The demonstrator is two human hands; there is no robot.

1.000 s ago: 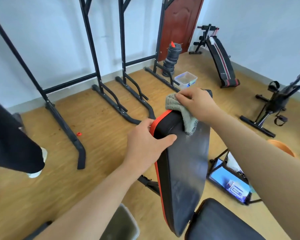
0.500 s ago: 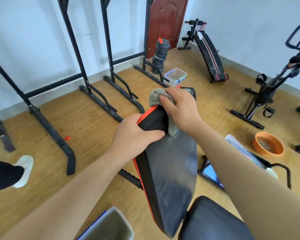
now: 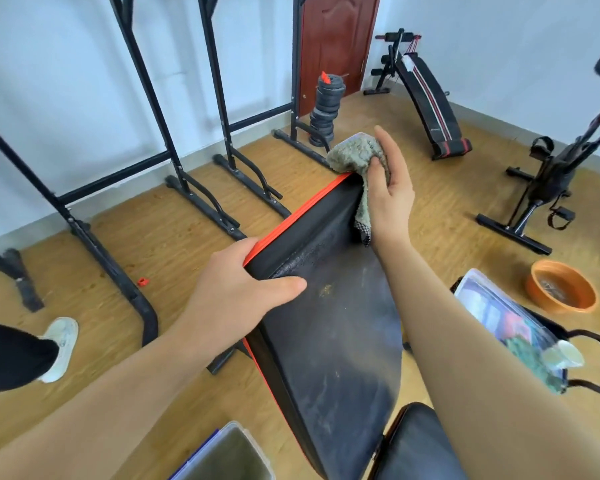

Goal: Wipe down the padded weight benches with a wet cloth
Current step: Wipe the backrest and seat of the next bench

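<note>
1. Hands: left hand (image 3: 243,289) clamped on the near-left edge of the inclined backrest pad (image 3: 329,327), thumb across the black face, fingers wrapped behind the orange trim (image 3: 291,216). Right hand (image 3: 390,188) closed on a grey-green cloth (image 3: 355,152), bunched at the pad's top right corner, one tail hanging down the right side.
2. Task thing: the pad slopes up and away from the camera, with the black seat pad (image 3: 420,441) just below it at bottom of frame. A second bench, the sit-up bench (image 3: 430,102), stands well apart near the door and looks not yet reached.
3. Step in hand, as I judge it: wiping the top edge and corner of the backrest.
4. Do it well: flatten the cloth under the palm rather than leaving it balled, so more of it touches the vinyl.
5. Keep the left grip firm; the pad is tilted and likely rocks under pressure.
6. Work top to bottom in overlapping strokes so drips run onto unwiped area.
7. Target the tan speck (image 3: 326,289) mid-pad and the pale streaks lower down; face looks dusty, so little done yet.
8. Run the cloth along the side and trim seam too.
9. Rinse likely in the orange basin (image 3: 561,287) on the floor at right; contents unclear.
</note>
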